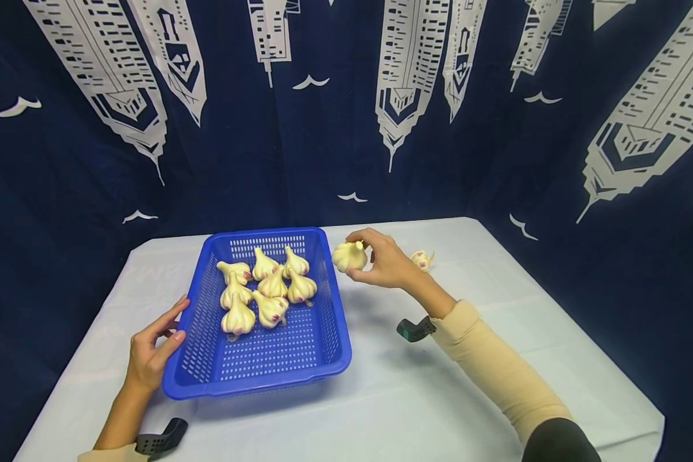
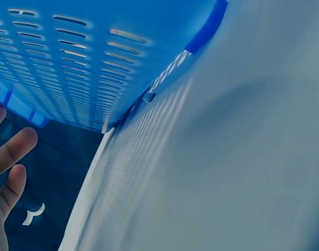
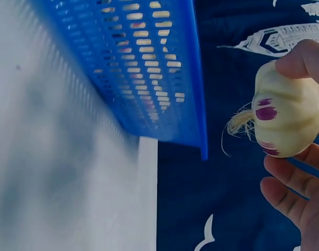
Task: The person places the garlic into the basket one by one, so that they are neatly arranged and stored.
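Observation:
My right hand [image 1: 384, 262] holds a garlic bulb [image 1: 350, 256] between thumb and fingers, just off the right rim of a blue plastic basket [image 1: 285, 378]. In the right wrist view, the held bulb [image 3: 287, 112] shows purple marks and stringy roots. Several more garlic bulbs [image 1: 272, 309] sit grouped in the basket's middle and far part, stems mostly up. My left hand [image 1: 153, 353] is at the basket's left rim, its thumb and fingertips against or very near the side. The left wrist view shows loosely extended fingers [image 2: 18, 149] beside the slotted wall [image 2: 70, 57].
Another garlic bulb [image 1: 421, 260] lies on the white-covered table [image 1: 404, 398], behind my right wrist. A dark blue curtain [image 1: 300, 167] with white building prints hangs along the table's far edge. Black wrist devices [image 1: 416, 329] are strapped to both forearms.

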`<act>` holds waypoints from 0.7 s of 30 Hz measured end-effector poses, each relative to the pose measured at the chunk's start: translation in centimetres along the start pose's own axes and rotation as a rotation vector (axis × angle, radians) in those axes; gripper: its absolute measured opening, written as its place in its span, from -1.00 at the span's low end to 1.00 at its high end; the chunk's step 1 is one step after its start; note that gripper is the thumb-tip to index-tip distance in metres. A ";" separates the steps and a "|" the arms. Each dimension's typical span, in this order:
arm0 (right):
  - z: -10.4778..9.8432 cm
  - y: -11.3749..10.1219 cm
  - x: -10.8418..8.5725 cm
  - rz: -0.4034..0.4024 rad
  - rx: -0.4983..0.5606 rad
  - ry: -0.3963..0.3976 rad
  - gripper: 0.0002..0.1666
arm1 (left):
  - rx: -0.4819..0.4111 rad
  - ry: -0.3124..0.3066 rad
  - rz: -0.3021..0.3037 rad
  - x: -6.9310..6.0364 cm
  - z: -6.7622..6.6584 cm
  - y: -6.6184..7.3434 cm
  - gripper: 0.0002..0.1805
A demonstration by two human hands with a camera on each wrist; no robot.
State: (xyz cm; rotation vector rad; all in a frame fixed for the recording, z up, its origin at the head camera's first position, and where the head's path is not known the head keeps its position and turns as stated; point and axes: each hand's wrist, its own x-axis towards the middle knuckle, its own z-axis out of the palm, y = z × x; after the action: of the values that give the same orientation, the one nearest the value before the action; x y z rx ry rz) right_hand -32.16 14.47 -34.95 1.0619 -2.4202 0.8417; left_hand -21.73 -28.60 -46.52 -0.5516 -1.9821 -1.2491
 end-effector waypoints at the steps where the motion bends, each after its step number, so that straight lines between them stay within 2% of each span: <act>1: 0.1 -0.1 0.2 -0.012 0.006 -0.005 -0.37 | 0.003 0.000 -0.001 0.0 0.0 0.0 -0.48; 6: 0.7 -0.9 0.9 -0.071 0.062 -0.062 -0.40 | 0.020 -0.004 -0.019 0.1 -0.1 0.2 -0.48; 11: 1.3 -1.9 1.7 -0.096 0.105 -0.136 -0.38 | 0.027 -0.001 -0.027 -0.1 -0.2 0.1 -0.48; 21: 2.5 -3.1 2.6 -0.024 0.125 -0.301 -0.37 | 0.048 -0.004 -0.034 0.1 -0.1 0.2 -0.47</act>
State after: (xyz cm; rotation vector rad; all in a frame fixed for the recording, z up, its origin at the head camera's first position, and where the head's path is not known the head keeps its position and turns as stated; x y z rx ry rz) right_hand -31.73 9.76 -34.23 1.3472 -2.6195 0.8903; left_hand -21.61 -28.58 -46.28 -0.4990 -2.0276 -1.2189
